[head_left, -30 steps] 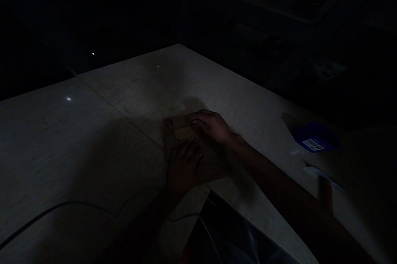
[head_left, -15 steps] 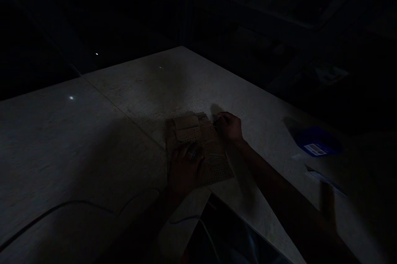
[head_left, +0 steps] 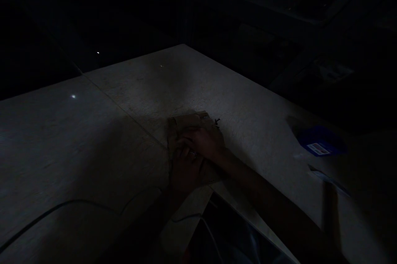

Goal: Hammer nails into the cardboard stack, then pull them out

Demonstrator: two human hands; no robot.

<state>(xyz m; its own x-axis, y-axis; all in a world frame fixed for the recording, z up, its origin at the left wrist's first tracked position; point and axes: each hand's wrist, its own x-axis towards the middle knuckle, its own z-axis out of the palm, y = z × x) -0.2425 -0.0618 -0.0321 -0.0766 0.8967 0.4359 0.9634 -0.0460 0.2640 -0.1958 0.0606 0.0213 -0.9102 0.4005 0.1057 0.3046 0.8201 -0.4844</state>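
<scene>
The scene is very dark. A brown perforated board (head_left: 186,122) lies on a pale stone worktop (head_left: 130,102) near its front edge. My left hand (head_left: 183,171), with a ring on one finger, rests on the board's near part, fingers lying flat. My right hand (head_left: 205,142) lies over the board's middle, next to the left fingers, with its fingers curled; whether they hold anything is hidden. A tiny dark part (head_left: 216,121) sits just off the board's far right corner.
A blue packet with a white label (head_left: 319,142) lies at the right on the worktop. A thin pale strip (head_left: 328,179) lies in front of it. A dark cable (head_left: 77,204) runs across the near left. The worktop's far corner is at the top centre.
My right hand went from the board out to its far right corner, then came back onto the board's middle. A tiny dark part now lies at that corner. My left hand stayed put.
</scene>
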